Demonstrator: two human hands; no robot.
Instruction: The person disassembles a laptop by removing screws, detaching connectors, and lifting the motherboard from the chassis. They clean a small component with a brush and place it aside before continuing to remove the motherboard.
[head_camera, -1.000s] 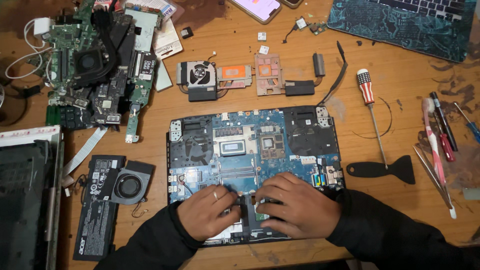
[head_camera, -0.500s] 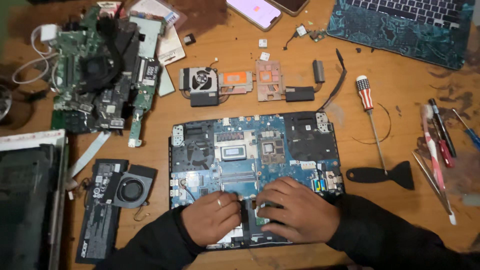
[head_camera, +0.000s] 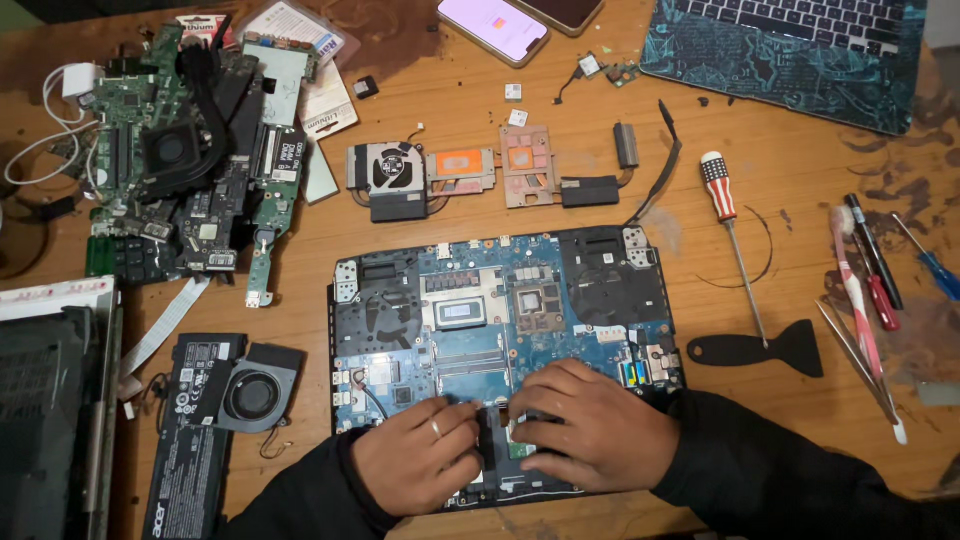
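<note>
Both hands rest on the near edge of the open laptop base (head_camera: 505, 340), which lies flat on the wooden table (head_camera: 450, 215). The left hand (head_camera: 415, 465) and right hand (head_camera: 590, 430) press side by side on a small dark module (head_camera: 487, 440) seated in the blue board; each hand's grip is nearly closed, fingertips pinching its ends, though how firmly cannot be told. The module looks thin, stiff and light but fragile — best held by its bare edges, never by the chips or contacts. Counted around it: one heat-pipe cooler with fan (head_camera: 480, 172), one loose fan (head_camera: 255, 392) beside one flat battery (head_camera: 190, 430), one striped-handled screwdriver (head_camera: 730, 230), one black scraper (head_camera: 760, 350), two phones (head_camera: 500, 25) and one closed laptop (head_camera: 790, 50) at the far edge — plus a heap of spare boards (head_camera: 180, 170)
</note>
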